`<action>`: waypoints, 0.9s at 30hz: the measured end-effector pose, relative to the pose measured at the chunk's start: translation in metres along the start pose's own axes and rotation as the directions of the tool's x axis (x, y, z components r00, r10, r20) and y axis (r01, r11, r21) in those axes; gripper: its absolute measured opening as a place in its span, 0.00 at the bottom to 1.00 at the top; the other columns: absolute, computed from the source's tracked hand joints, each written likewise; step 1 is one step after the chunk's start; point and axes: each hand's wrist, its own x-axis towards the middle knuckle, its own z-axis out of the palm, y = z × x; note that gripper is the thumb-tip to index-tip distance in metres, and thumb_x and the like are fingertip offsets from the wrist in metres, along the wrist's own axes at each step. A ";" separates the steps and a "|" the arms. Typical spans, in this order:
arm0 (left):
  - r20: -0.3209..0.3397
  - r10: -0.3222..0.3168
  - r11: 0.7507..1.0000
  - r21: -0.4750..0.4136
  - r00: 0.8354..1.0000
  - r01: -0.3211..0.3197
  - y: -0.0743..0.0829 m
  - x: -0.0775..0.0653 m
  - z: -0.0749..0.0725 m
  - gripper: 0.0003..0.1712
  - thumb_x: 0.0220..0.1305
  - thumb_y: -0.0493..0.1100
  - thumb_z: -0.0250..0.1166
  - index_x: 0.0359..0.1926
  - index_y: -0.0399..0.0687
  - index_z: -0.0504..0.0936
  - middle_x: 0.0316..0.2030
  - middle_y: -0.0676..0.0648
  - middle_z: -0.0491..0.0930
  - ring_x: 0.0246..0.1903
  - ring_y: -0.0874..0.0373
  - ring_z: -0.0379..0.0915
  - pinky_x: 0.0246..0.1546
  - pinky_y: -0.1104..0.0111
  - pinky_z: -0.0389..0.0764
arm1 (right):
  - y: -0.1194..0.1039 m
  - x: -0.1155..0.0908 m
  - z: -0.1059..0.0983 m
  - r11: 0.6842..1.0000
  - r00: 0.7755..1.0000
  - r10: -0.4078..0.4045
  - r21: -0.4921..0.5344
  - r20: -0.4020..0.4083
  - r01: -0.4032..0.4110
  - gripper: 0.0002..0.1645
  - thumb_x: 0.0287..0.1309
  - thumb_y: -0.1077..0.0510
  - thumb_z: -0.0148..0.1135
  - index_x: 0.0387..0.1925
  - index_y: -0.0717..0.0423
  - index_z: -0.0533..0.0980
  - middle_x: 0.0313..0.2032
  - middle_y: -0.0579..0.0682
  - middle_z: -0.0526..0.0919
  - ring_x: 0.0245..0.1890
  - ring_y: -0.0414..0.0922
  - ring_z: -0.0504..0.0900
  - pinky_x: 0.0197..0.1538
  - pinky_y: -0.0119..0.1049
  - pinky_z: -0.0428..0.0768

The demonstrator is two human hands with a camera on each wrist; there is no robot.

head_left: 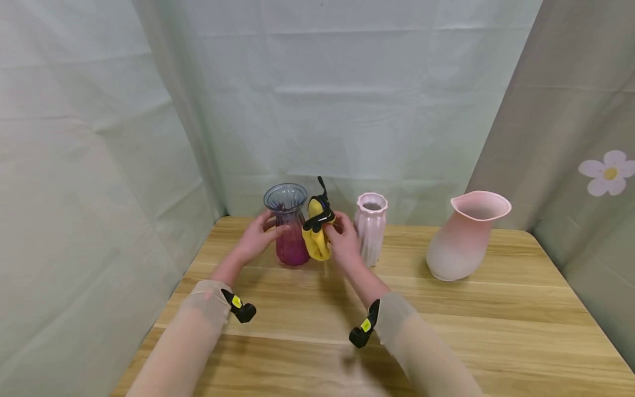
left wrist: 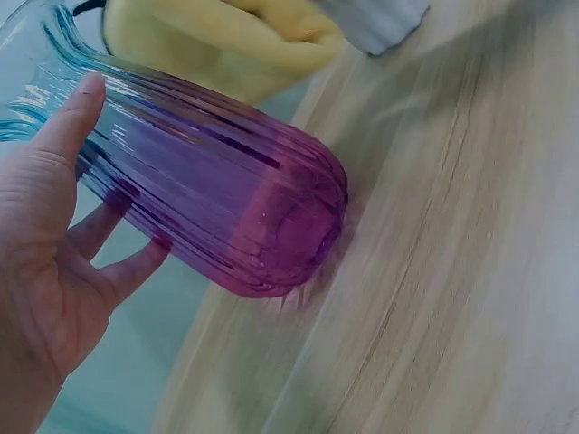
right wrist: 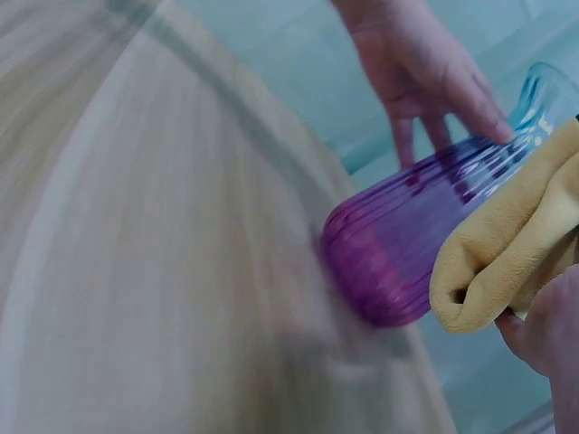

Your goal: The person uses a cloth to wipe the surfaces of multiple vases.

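Left hand (head_left: 258, 237): holds the ribbed glass vase (head_left: 292, 242), thumb laid along one side of the body, fingers spread round the other. Grip sits below the flared rim, on the upper part of the body. Glass grades from clear blue at the mouth to magenta at the foot. The vase is mouth up, at the left part of the wooden table (head_left: 297, 353), foot down at the tabletop.

Right hand (head_left: 343, 240): clamped on a yellow plush item (head_left: 316, 245) with black trim (head_left: 317, 221) at its upper end, thumb and fingers pinching it. Item is held above the table, just beside the glass vase, on its right side; cannot tell whether the two touch. Left wrist view shows folds in its soft lower end.

To the right of the right hand, near it: a pale fluted vase (head_left: 371, 234) with a scalloped rim, standing upright. Well apart, further right: a wide-mouthed vase (head_left: 458, 248), pink at the lip fading to white at the base.

Behind the table: a pale curtain (head_left: 347, 110). On the right-hand drape, a flower print (head_left: 610, 173), yellow at its centre. Both forearms wear light sleeves (head_left: 178, 342).
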 end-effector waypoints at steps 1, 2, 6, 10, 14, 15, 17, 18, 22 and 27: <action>0.004 -0.006 1.000 0.001 1.000 0.006 0.000 0.000 -0.001 0.42 0.70 0.52 0.69 0.78 0.59 0.61 0.75 0.44 0.61 0.72 0.39 0.61 0.64 0.47 0.73 | -0.004 0.002 0.003 1.000 1.000 0.000 0.026 -0.005 0.000 0.17 0.70 0.65 0.59 0.59 0.63 0.74 0.57 0.58 0.81 0.54 0.50 0.79 0.52 0.41 0.80; 0.004 -0.013 1.000 -0.002 1.000 0.013 -0.001 0.000 -0.001 0.42 0.69 0.53 0.69 0.78 0.59 0.61 0.75 0.44 0.62 0.72 0.40 0.61 0.64 0.48 0.74 | -0.008 0.005 0.007 0.999 1.000 -0.004 0.053 -0.008 0.004 0.17 0.70 0.66 0.58 0.59 0.64 0.74 0.57 0.60 0.81 0.53 0.50 0.79 0.50 0.41 0.80; 0.008 -0.027 0.999 -0.024 1.000 0.027 0.000 0.000 -0.001 0.42 0.68 0.54 0.70 0.78 0.56 0.62 0.74 0.44 0.63 0.72 0.41 0.61 0.64 0.48 0.73 | -0.010 0.018 0.023 0.991 0.999 -0.038 0.126 -0.017 0.040 0.18 0.70 0.68 0.57 0.60 0.65 0.72 0.57 0.60 0.80 0.51 0.48 0.78 0.49 0.39 0.79; 0.020 -0.023 0.999 -0.043 1.000 0.024 0.000 0.001 0.001 0.42 0.68 0.53 0.70 0.78 0.53 0.62 0.73 0.43 0.64 0.72 0.41 0.61 0.64 0.48 0.73 | -0.009 0.024 0.036 0.986 0.999 -0.029 0.166 0.031 0.023 0.20 0.72 0.66 0.57 0.63 0.63 0.72 0.58 0.59 0.79 0.54 0.47 0.77 0.52 0.35 0.79; 0.024 -0.015 0.999 -0.032 1.000 0.016 0.002 0.002 0.001 0.42 0.69 0.53 0.69 0.78 0.55 0.62 0.73 0.44 0.65 0.71 0.41 0.62 0.63 0.49 0.74 | -0.009 0.025 0.041 0.985 0.999 -0.006 0.170 0.040 -0.001 0.21 0.72 0.65 0.57 0.64 0.63 0.73 0.57 0.58 0.79 0.52 0.47 0.78 0.51 0.34 0.80; 0.021 -0.015 0.999 -0.031 1.000 0.016 0.002 0.002 0.001 0.42 0.69 0.52 0.70 0.78 0.56 0.62 0.73 0.44 0.65 0.71 0.41 0.62 0.63 0.49 0.74 | -0.009 0.025 0.041 0.988 0.999 -0.003 0.157 0.035 -0.003 0.20 0.72 0.66 0.57 0.63 0.63 0.73 0.57 0.58 0.79 0.52 0.47 0.78 0.51 0.33 0.80; 0.021 -0.015 0.999 -0.033 1.000 0.016 0.002 0.002 -0.001 0.41 0.69 0.51 0.69 0.78 0.55 0.62 0.73 0.43 0.65 0.71 0.41 0.62 0.63 0.48 0.74 | -0.009 0.025 0.041 0.993 1.000 -0.001 0.118 0.031 -0.003 0.19 0.70 0.67 0.58 0.60 0.64 0.74 0.55 0.58 0.80 0.50 0.47 0.78 0.51 0.33 0.80; 0.023 -0.015 0.999 -0.038 1.000 0.016 0.002 0.002 -0.001 0.41 0.70 0.49 0.69 0.78 0.54 0.62 0.73 0.42 0.65 0.71 0.40 0.62 0.63 0.48 0.74 | -0.009 0.025 0.041 0.996 0.999 -0.001 0.084 0.034 -0.002 0.18 0.69 0.67 0.58 0.59 0.65 0.75 0.53 0.59 0.80 0.50 0.47 0.78 0.50 0.34 0.80; 0.027 -0.019 0.999 -0.044 0.999 0.020 0.002 0.002 -0.003 0.39 0.71 0.47 0.68 0.77 0.52 0.62 0.72 0.41 0.66 0.71 0.40 0.61 0.63 0.48 0.74 | 0.000 0.025 0.037 0.999 0.997 -0.003 -0.051 0.073 0.006 0.16 0.66 0.67 0.59 0.54 0.67 0.76 0.50 0.59 0.82 0.50 0.49 0.79 0.51 0.36 0.80; 0.034 -0.026 0.999 -0.030 0.999 0.027 0.000 0.002 -0.004 0.41 0.70 0.50 0.69 0.78 0.52 0.61 0.73 0.41 0.65 0.71 0.40 0.61 0.64 0.47 0.73 | 0.027 0.020 0.027 0.988 0.996 0.018 -0.155 0.087 -0.004 0.16 0.66 0.66 0.60 0.53 0.67 0.77 0.50 0.60 0.83 0.51 0.53 0.81 0.54 0.41 0.80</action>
